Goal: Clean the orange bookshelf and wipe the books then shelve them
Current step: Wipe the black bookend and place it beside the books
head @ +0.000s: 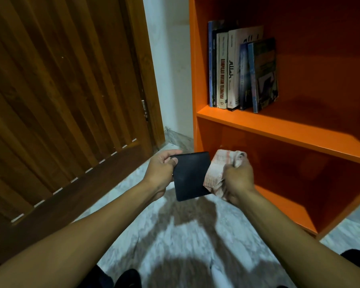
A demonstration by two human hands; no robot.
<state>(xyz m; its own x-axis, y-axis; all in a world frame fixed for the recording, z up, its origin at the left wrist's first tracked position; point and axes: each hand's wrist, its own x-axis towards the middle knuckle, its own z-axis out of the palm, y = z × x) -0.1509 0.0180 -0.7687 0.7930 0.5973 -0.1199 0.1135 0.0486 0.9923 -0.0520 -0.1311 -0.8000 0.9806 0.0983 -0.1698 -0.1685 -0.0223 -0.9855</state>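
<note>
My left hand (161,170) grips the left edge of a small black book (190,176), thumb on its cover, holding it over the floor in front of the orange bookshelf (279,129). My right hand (238,179) clutches a crumpled pinkish-white cloth (215,169) pressed against the book's right edge. Several books (241,69) stand upright at the left end of the middle shelf. The lower compartment behind my hands holds nothing I can see.
A dark wooden slatted door (60,100) stands at the left, beside a white wall strip (170,69). The floor (175,235) is pale marble-patterned tile with my shadow on it. My dark-clothed legs show at the bottom edge.
</note>
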